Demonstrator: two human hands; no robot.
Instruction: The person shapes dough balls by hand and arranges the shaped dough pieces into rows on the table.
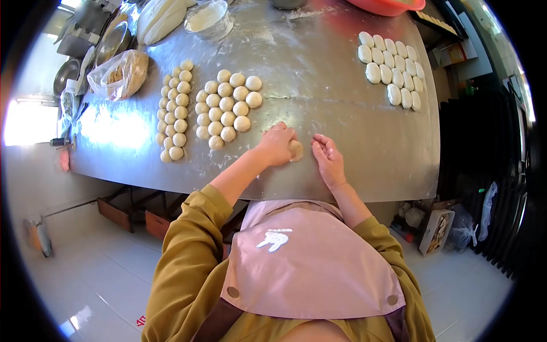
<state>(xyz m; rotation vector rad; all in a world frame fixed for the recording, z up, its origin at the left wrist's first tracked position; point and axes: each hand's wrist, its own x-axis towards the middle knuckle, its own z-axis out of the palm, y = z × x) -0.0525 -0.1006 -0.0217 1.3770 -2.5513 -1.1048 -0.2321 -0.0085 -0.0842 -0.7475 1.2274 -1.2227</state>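
Note:
My left hand (277,143) is low over the steel table, its fingers curled against a small flattened piece of dough (296,150). The fingers partly hide that piece. To the right, my right hand (329,161) hovers at the table's near side, apart from the dough. Its fingers are loosely bent and spread, holding nothing I can see. Left of my hands stand two groups of round dough balls, a wider group (226,104) and a narrow group (180,112). Smooth oval dough pieces (397,76) lie in rows at the far right.
Along the back of the steel table (319,74) are a large dough mass (159,21), a floury tub (206,21) and a red basin (387,4). A plastic bag of brown filling (121,75) sits at the left. Dark racks (478,154) stand beyond the right edge.

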